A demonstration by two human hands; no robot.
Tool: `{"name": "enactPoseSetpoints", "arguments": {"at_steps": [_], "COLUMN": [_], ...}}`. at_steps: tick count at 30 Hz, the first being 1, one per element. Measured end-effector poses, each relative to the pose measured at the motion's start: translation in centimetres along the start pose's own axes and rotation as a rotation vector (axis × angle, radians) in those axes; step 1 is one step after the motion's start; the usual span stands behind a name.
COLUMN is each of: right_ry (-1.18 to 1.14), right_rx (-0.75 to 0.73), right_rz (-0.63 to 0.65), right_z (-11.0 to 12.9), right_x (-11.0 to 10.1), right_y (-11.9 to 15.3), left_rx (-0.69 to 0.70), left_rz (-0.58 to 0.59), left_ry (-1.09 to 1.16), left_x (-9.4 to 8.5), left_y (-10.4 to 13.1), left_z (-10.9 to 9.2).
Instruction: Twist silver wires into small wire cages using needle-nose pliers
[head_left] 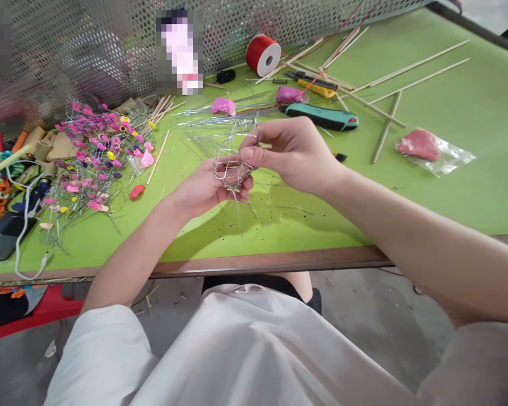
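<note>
Between my hands, above the green table, is a small twisted-wire frame point(232, 179) with a rounded loop and wire ends hanging down. My left hand point(207, 189) is beneath and behind it, with its fingers curled around the loop. From the right, my right hand point(294, 149) pinches the upper part of the frame between thumb and forefinger. Loose thin wires point(211, 121) lie just behind my hands. A green-and-black utility knife point(322, 115) rests beyond my right hand.
Wire stems with pink, purple and yellow tips point(97, 152) are heaped at left. A red spool point(262, 55), wooden sticks point(419, 65) and pliers point(313, 82) lie at the back. A bagged pink lump point(423, 145) lies right. A white cable point(23, 225) reaches the table's front edge.
</note>
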State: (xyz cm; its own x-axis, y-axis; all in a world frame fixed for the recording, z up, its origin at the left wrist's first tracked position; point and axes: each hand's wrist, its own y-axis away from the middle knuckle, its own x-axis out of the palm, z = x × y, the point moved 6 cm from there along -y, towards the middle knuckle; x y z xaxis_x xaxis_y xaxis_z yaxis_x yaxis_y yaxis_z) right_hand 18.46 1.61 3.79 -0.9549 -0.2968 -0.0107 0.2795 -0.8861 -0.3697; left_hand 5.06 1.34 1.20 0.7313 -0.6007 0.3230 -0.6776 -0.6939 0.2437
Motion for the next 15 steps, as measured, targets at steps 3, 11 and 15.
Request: {"name": "enactPoseSetpoints", "arguments": {"at_steps": [3,11,15], "right_ry": [-0.016,0.125,0.142], "right_rx": [-0.003,0.069,0.086], "right_rz": [-0.031,-0.137,-0.196], "right_z": [-0.4,-1.8,-1.4], "right_x": [-1.3,-3.2,-2.8], "right_y": [-0.6,-0.7,-0.5], "left_rx": [0.09,0.361,0.411], "left_rz": [-0.199,-0.328,-0.38], "left_ry": [-0.133,-0.281,-0.347], "left_x": [-1.6,-1.9,-1.7], "left_y": [-0.1,0.2,0.5], "left_z": [-0.9,-2.4,-2.4]}}
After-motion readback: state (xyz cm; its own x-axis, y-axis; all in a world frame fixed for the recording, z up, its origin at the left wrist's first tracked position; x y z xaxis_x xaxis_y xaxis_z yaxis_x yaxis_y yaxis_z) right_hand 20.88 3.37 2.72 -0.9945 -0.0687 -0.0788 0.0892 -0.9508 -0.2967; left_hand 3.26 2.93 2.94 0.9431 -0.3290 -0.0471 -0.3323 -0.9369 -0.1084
